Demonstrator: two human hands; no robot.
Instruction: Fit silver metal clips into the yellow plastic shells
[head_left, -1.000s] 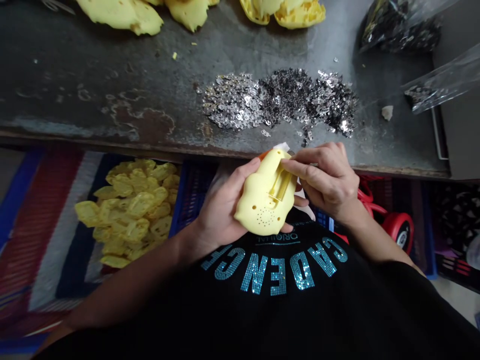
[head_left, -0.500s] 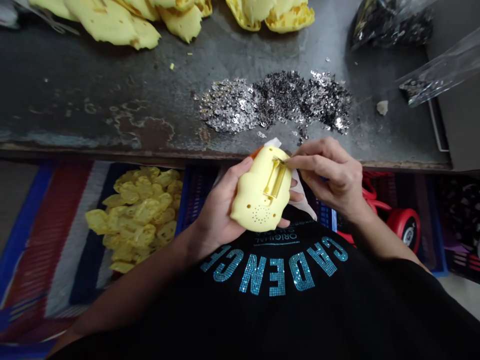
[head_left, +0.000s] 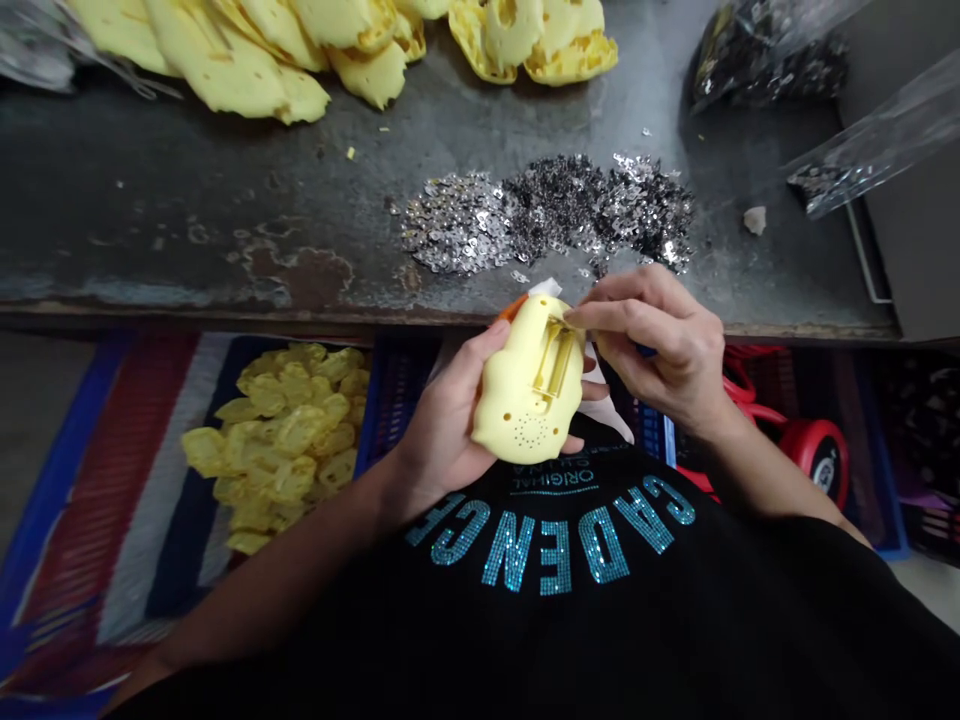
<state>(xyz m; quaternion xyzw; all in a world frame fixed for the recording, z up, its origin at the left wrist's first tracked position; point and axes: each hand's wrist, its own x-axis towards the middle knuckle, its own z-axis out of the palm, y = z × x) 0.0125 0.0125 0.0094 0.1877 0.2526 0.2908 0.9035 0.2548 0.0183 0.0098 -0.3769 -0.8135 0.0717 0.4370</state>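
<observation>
My left hand (head_left: 457, 410) cradles a yellow plastic toy shell (head_left: 517, 400), its back turned up. The shell has an uncovered battery compartment (head_left: 553, 365), screw holes and a ring of small speaker holes. My right hand (head_left: 660, 335) pinches at the compartment's far end. Between its thumb and index finger is a small metal piece, partly hidden, that looks like a battery contact. Beyond my hands, small metal contact pieces (head_left: 457, 225) lie heaped on the workbench (head_left: 187, 220), silvery at the left and darker toward the right.
Yellow shells (head_left: 247, 60) are piled at the bench's far side. Clear bags of metal parts (head_left: 772, 60) stand at the far right. Below the bench edge, a blue crate (head_left: 82, 440) holds yellow parts (head_left: 292, 430), and a red wheeled object (head_left: 814, 455) sits at the right.
The view has shifted slightly. My right fingers stay at the compartment's far end, with the metal piece pressed closer in. My left hand keeps its hold on the shell.
</observation>
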